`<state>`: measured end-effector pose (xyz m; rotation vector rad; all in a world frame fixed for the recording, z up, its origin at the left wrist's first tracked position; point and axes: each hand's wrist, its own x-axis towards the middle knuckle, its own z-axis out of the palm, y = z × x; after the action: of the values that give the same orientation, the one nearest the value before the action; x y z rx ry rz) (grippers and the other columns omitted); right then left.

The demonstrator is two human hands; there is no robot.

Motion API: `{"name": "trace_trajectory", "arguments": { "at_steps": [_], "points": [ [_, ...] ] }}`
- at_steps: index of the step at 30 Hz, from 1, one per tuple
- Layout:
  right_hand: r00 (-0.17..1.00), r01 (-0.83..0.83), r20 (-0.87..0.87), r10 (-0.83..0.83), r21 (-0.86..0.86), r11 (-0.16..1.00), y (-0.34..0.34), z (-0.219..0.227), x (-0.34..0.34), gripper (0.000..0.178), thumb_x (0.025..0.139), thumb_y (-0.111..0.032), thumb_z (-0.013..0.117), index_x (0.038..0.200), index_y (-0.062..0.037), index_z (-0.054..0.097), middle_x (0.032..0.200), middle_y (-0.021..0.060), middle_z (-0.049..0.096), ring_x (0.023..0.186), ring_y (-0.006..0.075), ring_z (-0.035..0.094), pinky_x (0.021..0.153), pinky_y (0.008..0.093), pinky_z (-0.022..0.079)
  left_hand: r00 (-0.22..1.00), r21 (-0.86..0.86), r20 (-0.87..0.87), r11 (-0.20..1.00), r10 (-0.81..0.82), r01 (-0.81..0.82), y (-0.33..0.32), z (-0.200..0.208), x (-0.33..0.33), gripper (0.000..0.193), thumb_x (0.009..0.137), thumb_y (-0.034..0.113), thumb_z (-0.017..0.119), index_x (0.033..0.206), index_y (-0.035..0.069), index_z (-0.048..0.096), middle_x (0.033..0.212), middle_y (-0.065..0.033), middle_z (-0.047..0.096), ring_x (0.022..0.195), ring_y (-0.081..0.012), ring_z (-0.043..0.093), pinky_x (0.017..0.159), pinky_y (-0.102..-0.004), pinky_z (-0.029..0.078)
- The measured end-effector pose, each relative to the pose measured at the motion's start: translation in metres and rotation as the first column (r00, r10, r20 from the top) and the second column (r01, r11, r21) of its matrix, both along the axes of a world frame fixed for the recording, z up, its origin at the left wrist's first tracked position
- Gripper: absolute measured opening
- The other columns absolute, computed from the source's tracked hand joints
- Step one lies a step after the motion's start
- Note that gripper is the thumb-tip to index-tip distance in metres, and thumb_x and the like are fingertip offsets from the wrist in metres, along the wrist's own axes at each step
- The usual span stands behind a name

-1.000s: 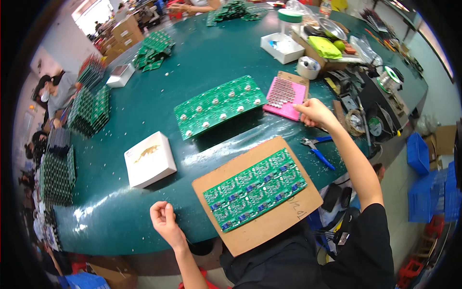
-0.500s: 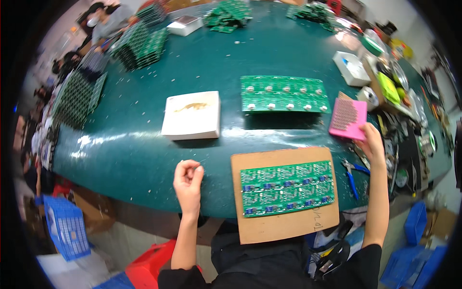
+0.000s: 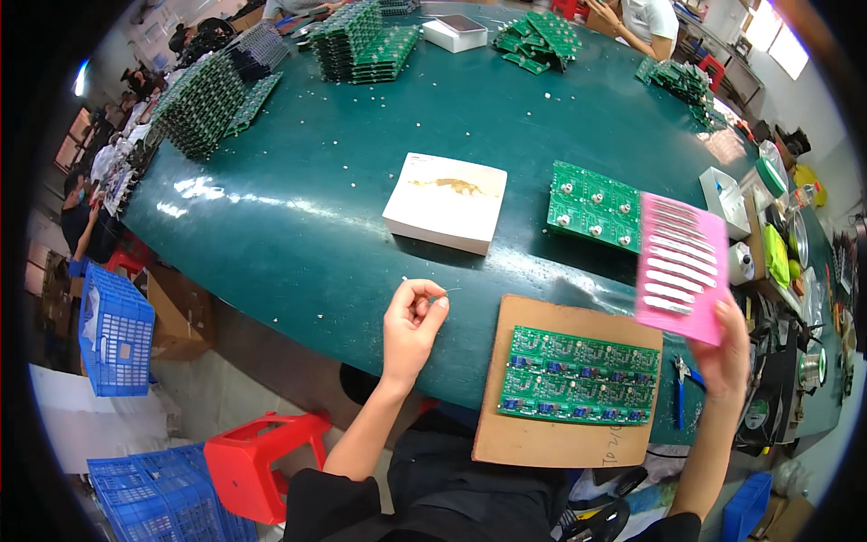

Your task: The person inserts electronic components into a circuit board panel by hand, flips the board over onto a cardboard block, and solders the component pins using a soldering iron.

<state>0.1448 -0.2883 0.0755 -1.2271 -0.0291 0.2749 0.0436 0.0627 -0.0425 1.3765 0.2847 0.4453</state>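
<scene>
My right hand (image 3: 725, 352) grips the lower edge of a pink foam sheet (image 3: 647, 271), which carries rows of silvery strips. The raised sheet covers the right part of a green circuit board (image 3: 591, 206) with round metal parts. My left hand (image 3: 415, 327) is closed in a pinch over the near table edge, a fine wire-like piece poking out from the fingertips. Between my arms, another green circuit board (image 3: 578, 379) with blue parts rests on a brown cardboard sheet (image 3: 533, 443). Ahead of my left hand stands a white box (image 3: 442, 203) with a brownish stain on top.
Blue-handled cutters (image 3: 679, 397) lie right of the cardboard. A white tray (image 3: 725, 200) and assorted tools crowd the right side. Stacked circuit boards (image 3: 199, 104) line the far left. A red stool (image 3: 262, 465) and blue crates (image 3: 117, 330) stand below. Other people sit around the table.
My right hand has lifted and tilted the pink foam sheet, so its silvery strips now show and it overlaps the far board. The view has swung left. My left hand keeps its pinch.
</scene>
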Motion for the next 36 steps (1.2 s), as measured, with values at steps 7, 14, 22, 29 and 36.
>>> {"name": "trace_trajectory", "arguments": {
  "at_steps": [7, 14, 22, 29, 36],
  "points": [
    [0.938, -0.292, -0.151, 0.311, 0.136, 0.947, 0.180, -0.017, 0.034, 0.031, 0.087, -0.009, 0.064, 0.116, -0.0020, 0.054, 0.110, 0.0099, 0.062, 0.101, 0.0206, 0.063, 0.087, 0.0387, 0.053, 0.999, -0.018, 0.039, 0.999, 0.036, -0.036, 0.002, -0.002, -0.001, 0.011, 0.088, 0.000, 0.064, 0.095, 0.006, 0.059, 0.075, 0.0083, 0.036, 0.066, -0.0003, 0.033, 0.057, -0.0150, 0.030],
    [0.961, -0.258, -0.108, 0.254, -0.017, 0.966, 0.240, -0.060, 0.060, 0.026, 0.087, -0.006, 0.064, 0.108, -0.0047, 0.048, 0.102, 0.0091, 0.061, 0.092, 0.0173, 0.063, 0.079, 0.0317, 0.052, 0.998, 0.019, 0.065, 0.999, 0.026, -0.028, 0.000, -0.008, -0.005, 0.010, 0.088, 0.001, 0.064, 0.096, 0.005, 0.059, 0.073, 0.0079, 0.034, 0.063, -0.0011, 0.031, 0.054, -0.0169, 0.029],
    [0.861, -0.310, 0.138, 0.490, -0.622, 0.719, 0.209, -0.056, 0.068, 0.037, 0.090, -0.015, 0.061, 0.125, -0.0022, 0.053, 0.109, 0.0070, 0.060, 0.097, 0.0149, 0.060, 0.075, 0.0302, 0.053, 0.998, 0.075, 0.051, 0.997, 0.020, -0.024, 0.004, -0.011, -0.005, 0.008, 0.087, 0.005, 0.065, 0.093, 0.006, 0.059, 0.070, 0.0065, 0.035, 0.063, -0.0039, 0.033, 0.057, -0.0204, 0.032],
    [0.858, -0.505, -0.182, 0.481, -0.126, 0.854, 0.223, -0.074, 0.050, 0.051, 0.089, -0.001, 0.052, 0.139, -0.0002, 0.038, 0.118, 0.0135, 0.056, 0.106, 0.0227, 0.060, 0.085, 0.0334, 0.052, 0.996, 0.157, 0.071, 0.985, 0.056, -0.067, 0.007, -0.011, -0.011, 0.010, 0.088, 0.008, 0.065, 0.095, 0.007, 0.058, 0.071, 0.0058, 0.036, 0.064, -0.0044, 0.035, 0.057, -0.0223, 0.033],
    [0.820, -0.553, -0.123, 0.559, 0.080, 0.829, 0.253, -0.091, 0.081, 0.040, 0.088, 0.003, 0.048, 0.128, 0.0081, 0.047, 0.121, 0.0114, 0.057, 0.115, 0.0209, 0.056, 0.098, 0.0297, 0.044, 0.988, 0.167, 0.122, 0.980, 0.090, -0.110, 0.000, -0.006, -0.012, 0.012, 0.083, 0.007, 0.063, 0.091, 0.006, 0.055, 0.069, 0.0021, 0.035, 0.061, -0.0075, 0.036, 0.056, -0.0266, 0.033]
  ]
}}
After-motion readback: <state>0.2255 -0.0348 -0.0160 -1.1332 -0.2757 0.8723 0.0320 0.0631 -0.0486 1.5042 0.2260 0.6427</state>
